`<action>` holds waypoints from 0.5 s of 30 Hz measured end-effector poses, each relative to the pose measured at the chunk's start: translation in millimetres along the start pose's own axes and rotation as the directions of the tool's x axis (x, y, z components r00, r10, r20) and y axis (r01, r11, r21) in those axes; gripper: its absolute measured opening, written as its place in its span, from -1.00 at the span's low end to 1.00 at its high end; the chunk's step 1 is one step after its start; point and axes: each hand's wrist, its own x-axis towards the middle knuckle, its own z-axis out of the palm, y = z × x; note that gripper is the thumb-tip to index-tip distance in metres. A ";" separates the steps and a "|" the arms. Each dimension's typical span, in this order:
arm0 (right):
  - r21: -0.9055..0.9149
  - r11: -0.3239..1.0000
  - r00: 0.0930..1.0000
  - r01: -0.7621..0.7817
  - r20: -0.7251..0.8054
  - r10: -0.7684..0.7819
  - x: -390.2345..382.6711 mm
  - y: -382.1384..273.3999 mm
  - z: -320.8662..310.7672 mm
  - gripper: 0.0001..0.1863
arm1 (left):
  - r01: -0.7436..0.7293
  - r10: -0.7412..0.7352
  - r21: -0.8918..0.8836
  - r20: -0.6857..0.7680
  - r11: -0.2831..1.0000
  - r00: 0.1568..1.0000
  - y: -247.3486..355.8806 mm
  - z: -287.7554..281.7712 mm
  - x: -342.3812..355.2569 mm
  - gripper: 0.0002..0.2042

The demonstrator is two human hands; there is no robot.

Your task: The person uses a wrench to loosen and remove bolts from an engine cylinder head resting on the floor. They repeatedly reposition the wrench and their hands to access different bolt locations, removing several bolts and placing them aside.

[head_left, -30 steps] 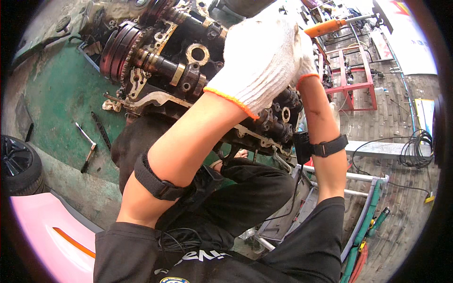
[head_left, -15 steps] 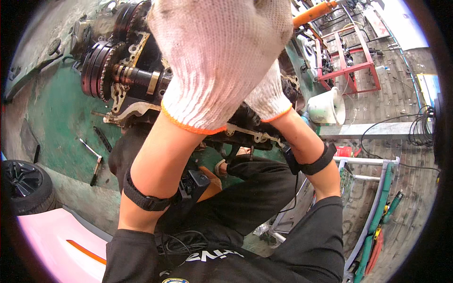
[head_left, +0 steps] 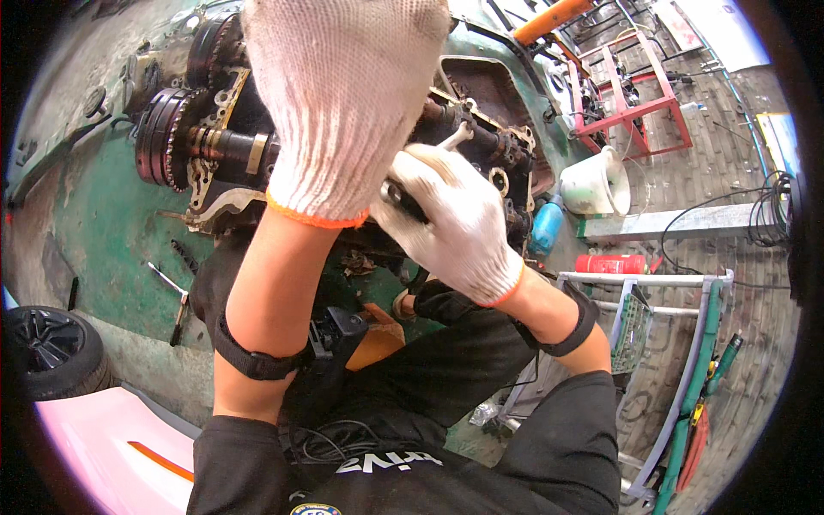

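My left hand point(head_left: 343, 112), in a white knitted glove with an orange cuff, is raised over the engine block point(head_left: 227, 184). Its fingers are hidden behind the glove's back and the top edge of the view. Lower and to the right, my gloved right hand point(head_left: 459, 215) is closed around a metal tool point(head_left: 393, 194), whose dark, shiny end shows between thumb and fingers. A pale rod-like piece point(head_left: 457, 136) sticks out just beyond its fingers; I cannot tell if both belong together. Toothed round wheels point(head_left: 163, 137) sit at the engine's left end.
A long-handled tool point(head_left: 182, 305) and a wheel with its tire point(head_left: 51, 348) lie left. At right are a white bucket point(head_left: 592, 184), a blue bottle point(head_left: 546, 225), a red cylinder point(head_left: 611, 263), a red frame point(head_left: 635, 112) and a metal rack point(head_left: 661, 280). A pink panel point(head_left: 112, 438) is near left.
My right hand has come down and toward me, out from behind the left, showing the tool in it. My left hand has shifted left and slightly up. The whole view has shifted slightly.
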 end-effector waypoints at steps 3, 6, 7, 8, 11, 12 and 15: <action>-0.011 0.999 0.999 -0.039 0.027 0.039 -23.1 -5.2 -16.0 -0.47 | 0.133 -0.128 -0.063 0.079 0.989 0.989 -3.6 -3.9 1.1 -0.81; -0.004 0.999 0.999 -0.036 -0.027 0.036 -40.3 -2.7 -26.6 -0.46 | 0.225 -0.196 -0.129 0.207 0.966 0.958 -9.8 -7.4 1.2 -0.80; 0.007 0.998 0.997 -0.070 -0.017 0.070 -45.7 -2.3 -30.7 -0.49 | 0.228 -0.186 -0.163 0.240 0.960 0.953 -12.7 -7.5 2.6 -0.80; 0.018 0.994 0.994 -0.106 -0.015 0.107 -50.8 -2.4 -34.3 -0.53 | 0.223 -0.171 -0.187 0.260 0.957 0.950 -15.5 -6.1 4.2 -0.79; 0.140 0.947 0.953 -0.290 -0.052 0.300 -64.3 -5.1 -38.6 -0.69 | 0.143 -0.111 -0.133 0.223 0.981 0.968 -17.7 -2.2 0.7 -0.79; 0.153 0.930 0.936 -0.335 -0.058 0.347 -68.7 -6.1 -40.5 -0.70 | 0.094 -0.079 -0.073 0.184 0.993 0.980 -15.1 -0.7 -3.2 -0.79; 0.438 0.735 0.783 -0.518 -0.103 0.613 -82.5 -6.3 -44.5 -0.72 | 0.096 -0.071 -0.114 0.207 0.989 0.976 -16.6 -3.8 3.4 -0.79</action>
